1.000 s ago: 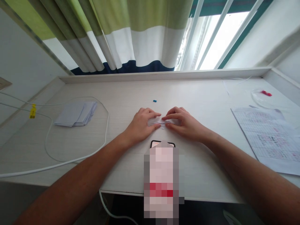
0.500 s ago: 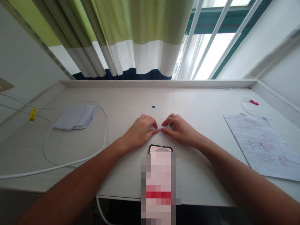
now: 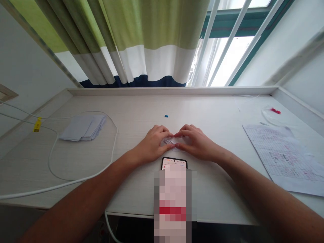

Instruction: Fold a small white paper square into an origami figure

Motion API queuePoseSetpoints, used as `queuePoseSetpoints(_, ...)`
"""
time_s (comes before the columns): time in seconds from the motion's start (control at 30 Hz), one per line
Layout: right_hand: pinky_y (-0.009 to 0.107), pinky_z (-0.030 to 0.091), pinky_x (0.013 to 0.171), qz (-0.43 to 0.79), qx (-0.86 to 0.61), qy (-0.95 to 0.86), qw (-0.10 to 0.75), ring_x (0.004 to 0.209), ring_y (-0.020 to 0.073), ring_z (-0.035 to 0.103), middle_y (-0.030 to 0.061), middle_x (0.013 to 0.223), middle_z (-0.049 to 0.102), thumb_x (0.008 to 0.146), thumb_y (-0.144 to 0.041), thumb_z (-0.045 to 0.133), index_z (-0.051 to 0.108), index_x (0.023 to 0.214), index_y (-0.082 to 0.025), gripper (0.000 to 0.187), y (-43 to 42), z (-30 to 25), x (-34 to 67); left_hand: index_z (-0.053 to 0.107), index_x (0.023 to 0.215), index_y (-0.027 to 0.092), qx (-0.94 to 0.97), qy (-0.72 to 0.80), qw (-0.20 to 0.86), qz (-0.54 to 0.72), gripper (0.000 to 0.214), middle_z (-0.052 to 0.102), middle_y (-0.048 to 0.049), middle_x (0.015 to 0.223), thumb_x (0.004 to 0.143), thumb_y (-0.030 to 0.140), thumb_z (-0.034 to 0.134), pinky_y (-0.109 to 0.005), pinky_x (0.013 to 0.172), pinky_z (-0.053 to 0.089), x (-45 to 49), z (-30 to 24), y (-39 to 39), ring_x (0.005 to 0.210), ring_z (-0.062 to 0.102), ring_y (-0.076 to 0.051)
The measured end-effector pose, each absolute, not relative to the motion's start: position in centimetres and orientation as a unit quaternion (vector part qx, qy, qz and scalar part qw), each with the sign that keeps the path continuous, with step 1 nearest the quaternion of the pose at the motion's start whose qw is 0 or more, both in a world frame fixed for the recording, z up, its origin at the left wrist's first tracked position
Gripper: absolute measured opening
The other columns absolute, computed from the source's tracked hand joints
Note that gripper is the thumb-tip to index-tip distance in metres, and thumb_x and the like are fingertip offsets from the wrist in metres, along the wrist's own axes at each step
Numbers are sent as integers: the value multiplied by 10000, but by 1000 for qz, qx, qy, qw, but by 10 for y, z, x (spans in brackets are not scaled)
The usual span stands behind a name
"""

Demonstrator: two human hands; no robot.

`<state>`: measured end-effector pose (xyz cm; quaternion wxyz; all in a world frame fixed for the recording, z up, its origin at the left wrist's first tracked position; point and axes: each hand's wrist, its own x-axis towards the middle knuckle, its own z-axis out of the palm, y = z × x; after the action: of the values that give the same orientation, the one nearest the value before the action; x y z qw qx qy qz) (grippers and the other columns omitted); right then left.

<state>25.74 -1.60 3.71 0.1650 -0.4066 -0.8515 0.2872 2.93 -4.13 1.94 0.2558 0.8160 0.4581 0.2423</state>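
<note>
My left hand [image 3: 155, 142] and my right hand [image 3: 193, 141] meet at the middle of the white desk, fingertips almost touching. Between them lies a small folded piece of white paper [image 3: 170, 140], with the fingers and thumbs of both hands closed on its edges. The fingers hide much of the paper, so its full shape cannot be made out. Just below the hands is a phone [image 3: 174, 162] with a lit screen, its lower part covered by a blurred patch. A tiny blue piece [image 3: 166, 116] lies beyond the hands.
A stack of white paper [image 3: 78, 129] lies at the left, with a white cable [image 3: 116, 135] looping around it and a yellow tag [image 3: 37, 125] nearby. Printed sheets [image 3: 280, 152] rest at the right. Behind them is a red item [image 3: 275, 110]. The desk [image 3: 136, 199] ends at the front.
The fingers and thumbs have shifted on the paper, thumbs now nearer the phone and meeting. More of the folded paper shows between the hands. The view has moved slightly.
</note>
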Motion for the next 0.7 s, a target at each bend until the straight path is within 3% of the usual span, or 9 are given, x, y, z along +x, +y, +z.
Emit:
queuePoseSetpoints(0.23, 544, 445, 1030, 262, -420, -855, 155, 1141, 313, 600, 109, 1150, 688, 946, -419, 669, 731, 1055, -216, 238, -15, 34, 258, 741, 1094, 233, 831, 460, 231, 211, 170, 694, -61, 1177, 973, 332, 674, -483, 1074, 455, 33, 21, -43, 1157, 549, -266)
queuePoseSetpoints(0.47, 472, 501, 931, 279, -430, -842, 168, 1050, 286, 634, 106, 1072, 715, 964, -384, 636, 752, 947, -215, 205, -17, 41, 256, 657, 946, 212, 816, 467, 245, 237, 69, 714, -61, 1077, 972, 275, 667, -458, 1006, 486, 37, 22, -46, 1094, 585, -257)
queuePoseSetpoints(0.6, 379, 510, 788, 316, -407, -835, 192, 844, 215, 653, 64, 935, 735, 976, -405, 630, 728, 910, -215, 225, -19, 43, 255, 610, 949, 219, 798, 459, 273, 279, 64, 729, -64, 1084, 990, 261, 635, -405, 952, 522, 36, 24, -47, 1070, 642, -236)
queuePoseSetpoints(0.7, 387, 487, 854, 277, -382, -848, 241, 825, 196, 660, 26, 884, 747, 989, -348, 630, 721, 891, -234, 176, -18, 41, 256, 606, 1051, 237, 772, 477, 265, 327, 90, 756, -32, 1047, 985, 267, 658, -383, 909, 525, 36, 27, -48, 999, 695, -213)
